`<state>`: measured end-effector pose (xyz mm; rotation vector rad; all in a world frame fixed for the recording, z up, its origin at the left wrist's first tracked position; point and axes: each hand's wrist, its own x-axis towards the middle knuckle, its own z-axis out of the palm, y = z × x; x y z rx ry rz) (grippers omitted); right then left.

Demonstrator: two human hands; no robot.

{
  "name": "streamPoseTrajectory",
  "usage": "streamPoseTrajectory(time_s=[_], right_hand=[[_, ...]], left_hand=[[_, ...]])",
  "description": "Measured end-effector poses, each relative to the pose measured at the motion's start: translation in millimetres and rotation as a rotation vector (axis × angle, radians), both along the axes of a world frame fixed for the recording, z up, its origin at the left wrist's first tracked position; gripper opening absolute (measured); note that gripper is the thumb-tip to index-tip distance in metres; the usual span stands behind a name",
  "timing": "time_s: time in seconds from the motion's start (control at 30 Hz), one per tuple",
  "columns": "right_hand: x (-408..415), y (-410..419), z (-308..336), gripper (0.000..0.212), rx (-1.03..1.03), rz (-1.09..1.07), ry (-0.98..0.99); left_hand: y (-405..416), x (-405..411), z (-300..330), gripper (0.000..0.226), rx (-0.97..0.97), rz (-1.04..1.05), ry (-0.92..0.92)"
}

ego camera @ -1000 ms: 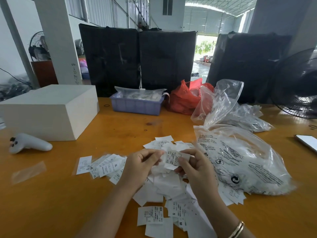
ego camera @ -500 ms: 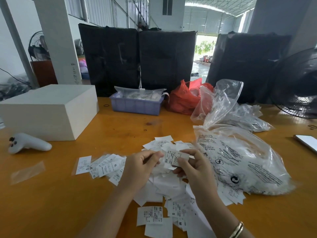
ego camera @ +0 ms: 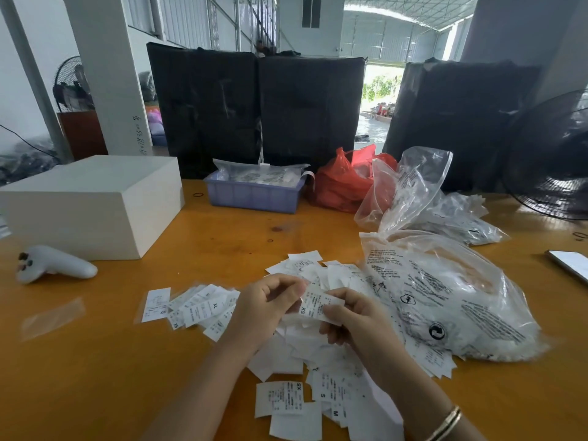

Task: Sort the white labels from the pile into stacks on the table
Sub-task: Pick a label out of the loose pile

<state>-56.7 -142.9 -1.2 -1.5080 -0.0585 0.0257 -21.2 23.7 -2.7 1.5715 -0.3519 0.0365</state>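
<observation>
Both the left hand [ego camera: 265,308] and the right hand [ego camera: 356,319] pinch one white label [ego camera: 313,305] in curled fingers above the pile [ego camera: 321,354], the loose stack [ego camera: 194,307] at nine o'clock on the surface [ego camera: 95,361].

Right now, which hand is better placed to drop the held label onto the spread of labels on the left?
Left. Both hands pinch the XS label, but the left hand sits right beside that spread of labels; the right hand would have to cross over.
</observation>
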Motion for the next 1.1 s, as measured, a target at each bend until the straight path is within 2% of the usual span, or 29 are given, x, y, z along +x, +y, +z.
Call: streamPoseTrajectory(time_s=[0.1, 0.2, 0.4, 0.6, 0.67, 0.8, 0.93, 1.1], right_hand=[[0.9, -1.2, -0.2, 0.012, 0.003, -0.041, -0.008], [1.0, -3.1, 0.7, 0.012, 0.007, -0.055, -0.013], [-1.5, -3.1, 2.5, 0.015, -0.330, 0.012, -0.047], [-1.1, 1.5, 1.0, 0.017, -0.428, 0.000, -0.131], [-0.1, 2.4, 0.1, 0.019, -0.389, -0.040, -0.158], [0.9, 1.4, 0.2, 0.005, -0.202, -0.137, -0.151], [-1.3, 10.4, -3.8, 0.009, -0.272, -0.133, -0.168], [-3.3, 12.8, -1.7, 0.005, -0.264, -0.136, -0.223]], left_hand=[[1.6, -0.6, 1.5, 0.029, -0.053, -0.097, 0.073], [1.9, -0.6, 1.3, 0.016, -0.048, -0.080, 0.098], [-0.2, -1.1, 3.6, 0.011, -0.015, -0.022, 0.082], [-0.4, -3.4, 2.0, 0.018, 0.078, -0.056, 0.060], [-0.9, -2.6, 1.2, 0.020, 0.081, -0.002, 0.060], [0.7, 0.1, 1.2, 0.023, -0.025, 0.049, 0.123], [-3.5, -3.7, 0.8, 0.026, 0.023, 0.009, 0.084], [-3.2, -1.9, 0.9, 0.022, -0.093, 0.104, 0.127]])
